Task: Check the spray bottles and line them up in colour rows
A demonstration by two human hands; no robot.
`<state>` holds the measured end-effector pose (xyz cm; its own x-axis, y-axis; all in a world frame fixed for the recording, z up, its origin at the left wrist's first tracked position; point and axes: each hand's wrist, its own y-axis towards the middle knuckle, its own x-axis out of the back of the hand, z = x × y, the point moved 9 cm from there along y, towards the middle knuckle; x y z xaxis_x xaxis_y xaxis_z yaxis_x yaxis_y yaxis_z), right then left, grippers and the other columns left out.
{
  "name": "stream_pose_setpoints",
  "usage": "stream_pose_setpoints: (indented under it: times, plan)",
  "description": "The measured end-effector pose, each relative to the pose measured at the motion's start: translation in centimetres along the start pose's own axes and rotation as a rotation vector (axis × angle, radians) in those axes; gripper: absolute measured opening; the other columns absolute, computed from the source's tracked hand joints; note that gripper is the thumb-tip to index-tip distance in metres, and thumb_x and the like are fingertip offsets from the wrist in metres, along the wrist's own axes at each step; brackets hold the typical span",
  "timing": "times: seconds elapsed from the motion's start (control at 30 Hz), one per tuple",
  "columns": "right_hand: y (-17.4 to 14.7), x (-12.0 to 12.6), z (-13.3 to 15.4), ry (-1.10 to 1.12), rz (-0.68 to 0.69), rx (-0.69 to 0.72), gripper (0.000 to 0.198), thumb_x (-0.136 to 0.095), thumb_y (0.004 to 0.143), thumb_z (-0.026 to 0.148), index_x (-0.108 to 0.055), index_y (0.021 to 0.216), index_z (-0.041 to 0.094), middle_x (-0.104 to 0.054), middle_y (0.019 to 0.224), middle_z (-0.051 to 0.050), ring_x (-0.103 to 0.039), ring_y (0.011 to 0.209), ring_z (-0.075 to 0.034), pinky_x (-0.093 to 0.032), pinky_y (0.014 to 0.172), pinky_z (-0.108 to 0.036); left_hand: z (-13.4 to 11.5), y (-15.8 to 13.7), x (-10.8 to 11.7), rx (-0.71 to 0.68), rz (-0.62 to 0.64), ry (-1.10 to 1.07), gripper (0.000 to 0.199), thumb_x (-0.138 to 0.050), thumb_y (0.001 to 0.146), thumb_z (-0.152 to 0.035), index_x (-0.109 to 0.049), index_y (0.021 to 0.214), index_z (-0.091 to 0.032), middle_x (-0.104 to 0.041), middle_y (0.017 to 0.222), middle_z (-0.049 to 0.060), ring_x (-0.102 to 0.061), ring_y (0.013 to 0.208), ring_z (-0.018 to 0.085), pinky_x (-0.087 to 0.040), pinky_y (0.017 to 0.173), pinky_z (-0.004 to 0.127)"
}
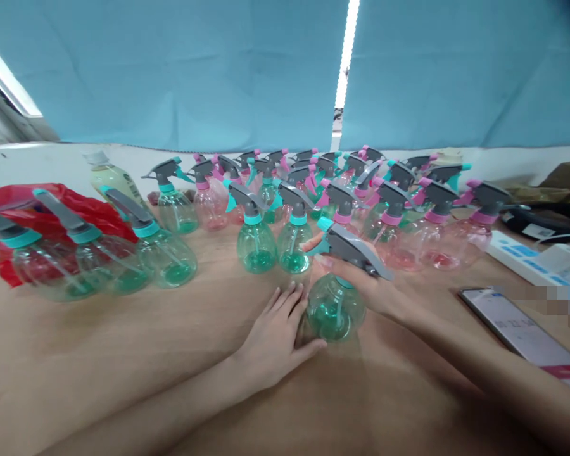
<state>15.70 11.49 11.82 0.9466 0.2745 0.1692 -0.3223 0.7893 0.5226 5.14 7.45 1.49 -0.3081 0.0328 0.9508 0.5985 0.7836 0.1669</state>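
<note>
A green spray bottle [335, 313] with a grey and teal trigger head stands upright in front of me. My right hand [356, 275] is wrapped round its neck just under the head, fingers near the teal trigger. Flat on the wood lies my left hand [278, 335], fingers spread, its thumb beside the bottle's base. Just behind are two more green spray bottles, one on the left [256, 247] and one closer to my right hand [293, 244]. Pink spray bottles, among them a near one [441, 244], stand to the right.
Several green spray bottles [168, 256] stand at the left before a red plastic bag [38, 209]. A pale bottle [114, 180] rises behind them. A phone [522, 329] and a white power strip [527, 259] lie at the right. Blue cloth [194, 76] hangs behind the table [171, 342].
</note>
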Motion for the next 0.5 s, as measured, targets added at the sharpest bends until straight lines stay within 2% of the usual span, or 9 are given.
stream_pose_setpoints:
  times: [0.2, 0.5]
  plan:
    - [0.02, -0.13, -0.29, 0.040, 0.000, -0.014, 0.012, -0.063, 0.084, 0.028, -0.062, 0.096, 0.024, -0.066, 0.100, -0.002, -0.063, 0.090, -0.017, -0.050, 0.087, -0.036, -0.07, 0.01, 0.06, 0.010, 0.031, 0.037, 0.074, -0.048, 0.091, -0.062, -0.040, 0.140, -0.007, -0.038, 0.149, 0.021, -0.030, 0.140, 0.032, -0.023, 0.114, 0.053]
    - [-0.01, -0.30, -0.46, 0.064, 0.025, 0.008, 0.017, -0.062, 0.085, 0.027, -0.064, 0.102, 0.025, -0.067, 0.108, -0.003, -0.064, 0.100, -0.019, -0.050, 0.093, -0.040, -0.12, 0.02, 0.12, 0.016, 0.031, 0.033, 0.072, -0.049, 0.091, -0.062, -0.041, 0.140, -0.011, -0.038, 0.149, 0.019, -0.030, 0.140, 0.032, -0.023, 0.114, 0.052]
